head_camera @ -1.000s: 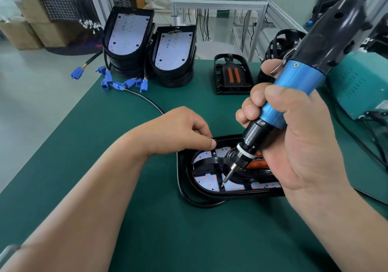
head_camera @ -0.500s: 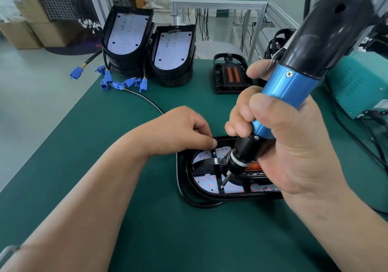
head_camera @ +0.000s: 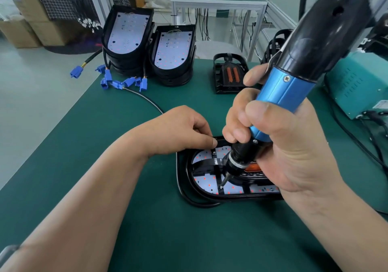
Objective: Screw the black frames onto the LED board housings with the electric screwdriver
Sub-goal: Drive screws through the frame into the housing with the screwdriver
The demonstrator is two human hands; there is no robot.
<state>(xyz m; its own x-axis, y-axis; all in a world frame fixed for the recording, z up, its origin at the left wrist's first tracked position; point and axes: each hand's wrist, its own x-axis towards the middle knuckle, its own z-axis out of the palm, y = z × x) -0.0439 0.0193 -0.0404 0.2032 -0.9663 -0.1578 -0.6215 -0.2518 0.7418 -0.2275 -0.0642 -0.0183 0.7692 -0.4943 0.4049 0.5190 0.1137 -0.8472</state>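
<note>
Right hand [head_camera: 294, 152] is wrapped tight round the screwdriver [head_camera: 287, 97], which tilts down to the left, its bit tip set on the black frame [head_camera: 210, 163] near its front edge. That frame lies inside the housing [head_camera: 181, 179], flat on the green worktop [head_camera: 105, 145] just below and left of the hand. Left hand [head_camera: 178, 128], fingers curled, pinches the housing's far rim. More housings [head_camera: 172, 55] are stacked at the worktop's far edge.
</note>
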